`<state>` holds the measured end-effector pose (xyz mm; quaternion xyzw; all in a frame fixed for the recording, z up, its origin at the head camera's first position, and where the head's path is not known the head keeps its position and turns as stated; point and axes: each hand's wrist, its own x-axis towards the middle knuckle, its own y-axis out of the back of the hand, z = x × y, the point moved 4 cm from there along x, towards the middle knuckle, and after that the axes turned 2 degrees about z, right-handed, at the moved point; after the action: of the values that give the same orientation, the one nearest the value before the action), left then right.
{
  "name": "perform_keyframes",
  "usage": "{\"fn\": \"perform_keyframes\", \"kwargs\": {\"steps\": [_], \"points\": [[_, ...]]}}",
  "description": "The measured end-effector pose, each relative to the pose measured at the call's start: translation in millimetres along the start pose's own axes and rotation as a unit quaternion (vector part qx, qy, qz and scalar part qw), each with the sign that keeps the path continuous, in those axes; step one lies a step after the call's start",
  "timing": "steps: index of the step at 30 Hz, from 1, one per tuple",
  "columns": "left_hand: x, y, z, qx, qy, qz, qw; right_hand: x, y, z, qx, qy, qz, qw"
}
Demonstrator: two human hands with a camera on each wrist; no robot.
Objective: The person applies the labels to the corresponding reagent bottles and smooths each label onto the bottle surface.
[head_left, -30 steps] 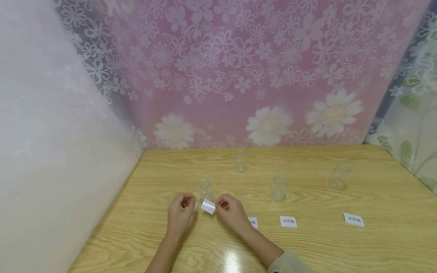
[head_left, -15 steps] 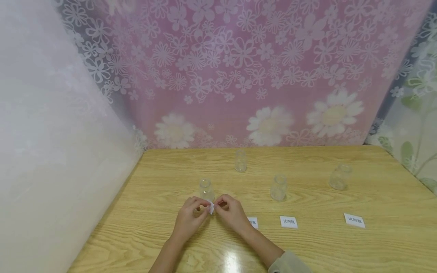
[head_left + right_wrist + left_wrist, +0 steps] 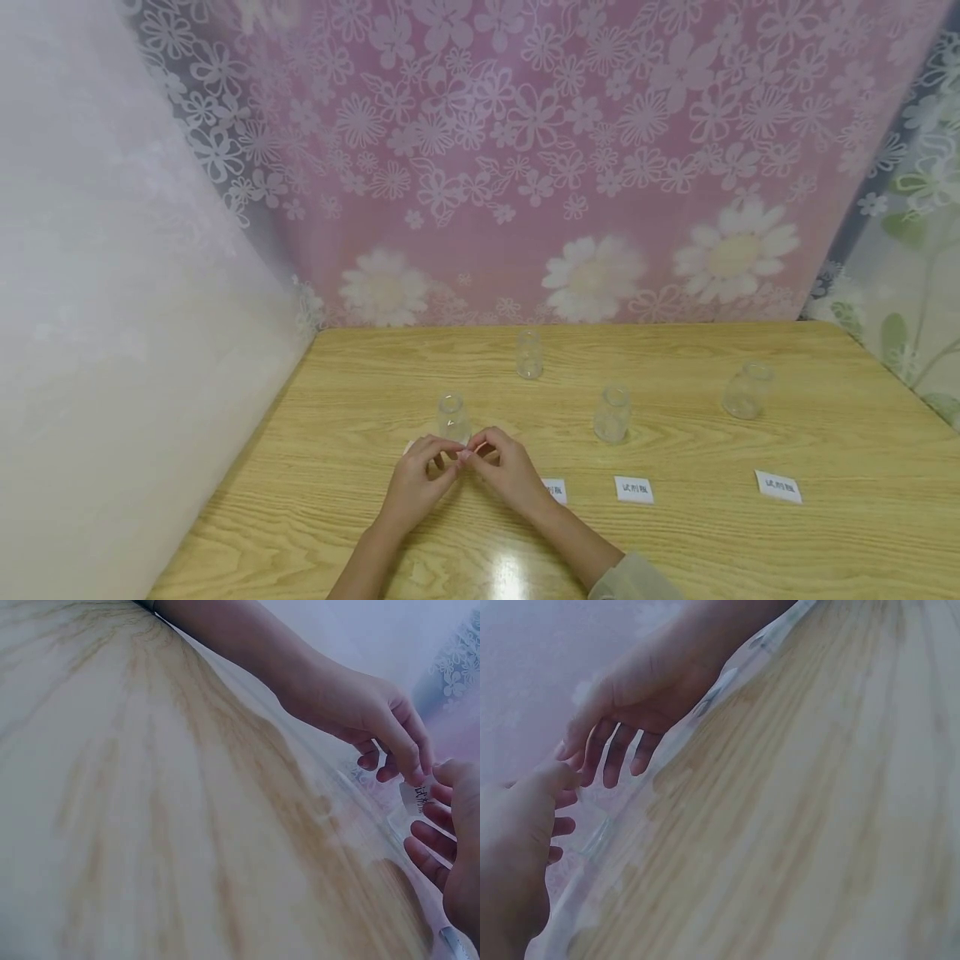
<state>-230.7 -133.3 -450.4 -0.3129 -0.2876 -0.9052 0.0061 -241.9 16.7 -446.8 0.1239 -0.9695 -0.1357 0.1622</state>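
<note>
The left hand (image 3: 415,482) and right hand (image 3: 513,475) pinched a printed label (image 3: 414,801), seemingly to steady it, near the leftmost glass bottle (image 3: 453,419).

Wht lbls (image 3: 634,490) w/ "试剂瓶"

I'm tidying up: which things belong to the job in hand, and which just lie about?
Likely the job's:
white paper label with black print, held
four clear glass jars
three other white printed labels

Just lying about:
nothing plainly stray
pink floral fabric, apparently only backdrop
</note>
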Motion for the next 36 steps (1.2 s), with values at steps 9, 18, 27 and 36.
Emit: {"fn": "perform_keyframes", "kwargs": {"steps": [9,18,27,36], "points": [[1.2,0.7,-4.6,-0.028,0.021,0.027,0.999,0.2,8.1,3.6,-0.038,0.001,0.077,0.9963],[2.3,1.7,-5.5,-0.034,0.045,0.036,0.9977,0.9,9.5,6.5,-0.059,-0.002,0.088,0.9944],[3.8,4.1,-5.0,-0.023,0.071,0.05,0.996,1.6,8.5,4.3,-0.059,0.013,0.089,0.9942],[3.0,4.7,-7.5,-0.041,0.09,0.068,0.9928,1.5,8.7,2.6,-0.059,0.019,0.088,0.9942]]}}
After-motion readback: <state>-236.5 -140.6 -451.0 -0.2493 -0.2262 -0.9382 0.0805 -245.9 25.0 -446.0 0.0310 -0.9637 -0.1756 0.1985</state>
